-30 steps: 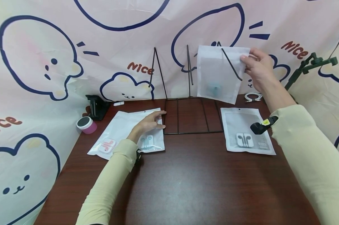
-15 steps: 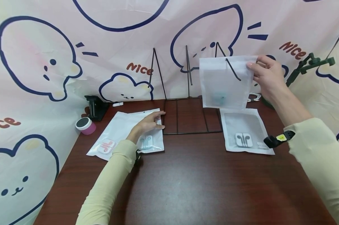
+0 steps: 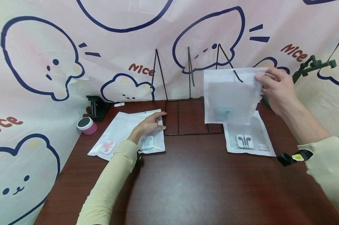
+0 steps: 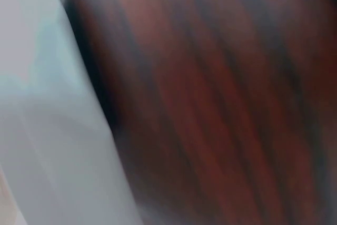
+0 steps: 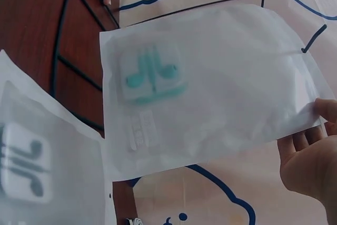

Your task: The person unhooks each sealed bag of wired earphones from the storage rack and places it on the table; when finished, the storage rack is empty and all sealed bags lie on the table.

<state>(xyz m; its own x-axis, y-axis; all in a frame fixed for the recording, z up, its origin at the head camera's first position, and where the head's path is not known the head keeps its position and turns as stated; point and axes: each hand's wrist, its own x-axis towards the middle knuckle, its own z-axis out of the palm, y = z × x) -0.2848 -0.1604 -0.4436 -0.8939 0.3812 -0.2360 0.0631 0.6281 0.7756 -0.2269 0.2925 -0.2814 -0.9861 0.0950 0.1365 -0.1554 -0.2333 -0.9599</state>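
My right hand (image 3: 279, 89) pinches the upper right corner of a white translucent zip bag (image 3: 214, 93). Teal-green earphones in a case (image 5: 152, 75) show through the bag. A prong (image 5: 315, 39) of the black wire rack (image 3: 193, 134) pokes out through the bag's top edge, so the bag hangs on it. Over at the left, my left hand (image 3: 148, 125) lies on white bags (image 3: 127, 120) holding pink and pale blue earphone cases, its fingertips at the rack's left side. The left wrist view is blurred and shows only a bag edge and the table.
Another bag (image 3: 244, 148) with dark earphones lies flat on the right, partly beneath the hanging bag. A pink jar (image 3: 87, 126) and a black stand (image 3: 97, 107) are at the back left. A green clamp arm (image 3: 316, 65) rises at the right. Patterned cloth backs the table (image 3: 192, 178).
My right hand has brought the bag down and slightly right, and the prong now crosses near its top edge. The left hand has stayed in place.
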